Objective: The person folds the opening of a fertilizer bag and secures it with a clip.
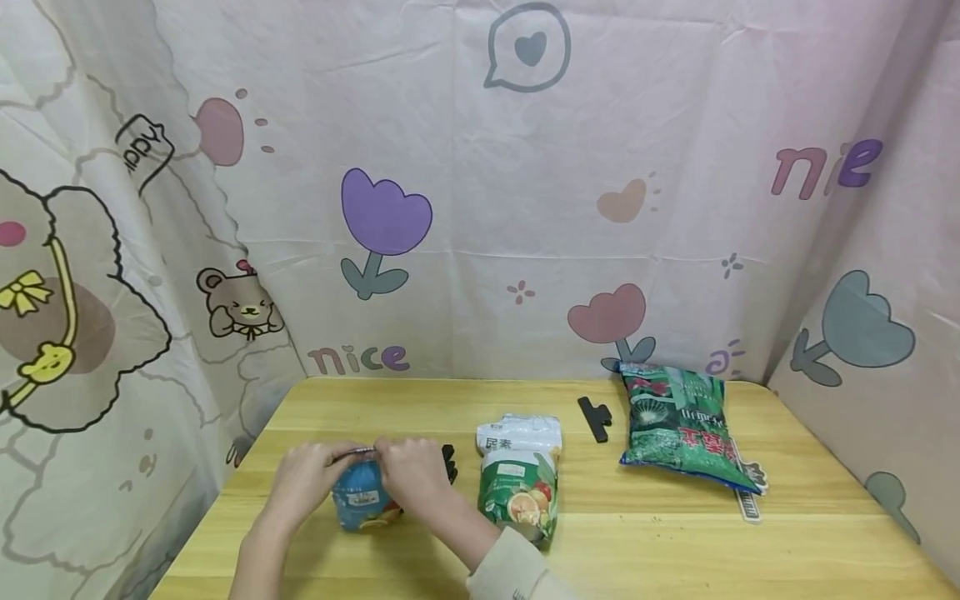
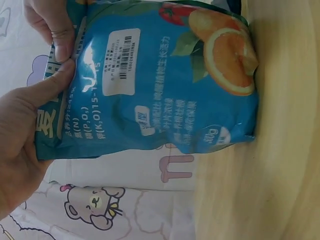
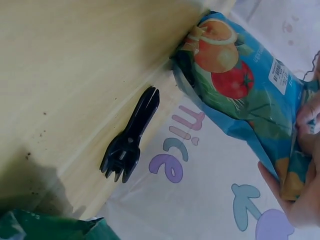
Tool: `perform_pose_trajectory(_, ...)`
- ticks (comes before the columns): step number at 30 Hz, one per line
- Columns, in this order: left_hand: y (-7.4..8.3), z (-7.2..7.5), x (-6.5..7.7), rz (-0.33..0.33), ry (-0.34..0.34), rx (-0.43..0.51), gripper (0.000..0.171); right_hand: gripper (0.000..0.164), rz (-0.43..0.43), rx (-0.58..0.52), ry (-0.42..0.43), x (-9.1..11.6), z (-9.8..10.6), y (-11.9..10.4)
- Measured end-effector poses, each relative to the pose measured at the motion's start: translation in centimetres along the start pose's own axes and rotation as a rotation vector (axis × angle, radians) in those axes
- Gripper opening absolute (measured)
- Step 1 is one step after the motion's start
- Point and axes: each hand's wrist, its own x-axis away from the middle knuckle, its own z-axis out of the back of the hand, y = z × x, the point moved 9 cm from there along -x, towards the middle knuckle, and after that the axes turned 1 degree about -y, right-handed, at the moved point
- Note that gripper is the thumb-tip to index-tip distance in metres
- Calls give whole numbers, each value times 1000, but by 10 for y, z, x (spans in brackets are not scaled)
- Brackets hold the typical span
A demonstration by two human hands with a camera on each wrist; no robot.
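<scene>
A blue fertilizer bag point(image 1: 362, 498) printed with an orange and a tomato stands upright on the wooden table, and its top is folded over. My left hand point(image 1: 306, 482) pinches one end of the fold, while my right hand point(image 1: 414, 477) grips the other end. Seen from the left wrist, the thumbs press close together on the folded edge of the blue bag point(image 2: 150, 110). A black bag clip point(image 3: 125, 140) lies on the table beside the bag in the right wrist view; the right hand partly hides it in the head view.
Right of my hands stands a green bag point(image 1: 517, 492) with a white top. Farther right are another black clip point(image 1: 596, 419) and a dark green bag point(image 1: 678, 425), partly covering a white, black-marked item point(image 1: 748, 505). Dark crumbs point(image 3: 30, 155) dot the table. Printed curtains point(image 1: 465, 167) enclose it.
</scene>
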Motion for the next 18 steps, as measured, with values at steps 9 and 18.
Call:
perform_pose_trajectory(9,0,-2,7,-44,-35,81,17,28,110,-144,-64,4,2,0)
perform_pose_trajectory(18,4,-1,6,-26,39,-16,17,27,112,-51,41,4,5,-2)
